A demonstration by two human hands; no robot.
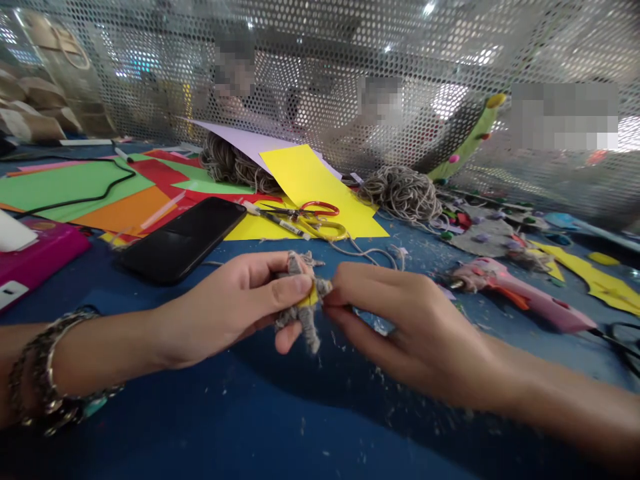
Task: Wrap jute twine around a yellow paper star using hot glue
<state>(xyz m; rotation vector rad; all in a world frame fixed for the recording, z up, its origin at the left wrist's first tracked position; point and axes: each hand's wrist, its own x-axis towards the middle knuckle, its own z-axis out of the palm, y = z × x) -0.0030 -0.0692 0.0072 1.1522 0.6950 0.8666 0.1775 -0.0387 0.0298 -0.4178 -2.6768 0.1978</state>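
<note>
Between both hands, above the blue tabletop, is a small figure wrapped in grey yarn (309, 327) with a yellow piece around its middle. My left hand (250, 297) grips it, thumb on top and fingers behind. The thumb and forefinger of my right hand (395, 313) pinch at the figure's right side, by the yellow piece; what exactly lies between those fingertips is hidden. Just beyond the hands lie scissors (320, 220) with one red and one yellow handle, beside a white marker (280, 221). A loose strand of grey yarn (370, 253) trails from near them.
A black phone (187, 240) and a magenta box (45, 257) lie left. Coloured paper sheets (320, 183) and grey yarn bundles (400, 192) sit behind, before a perforated metal screen (310, 60). At right is a pink glue gun (530, 293) with a black cord.
</note>
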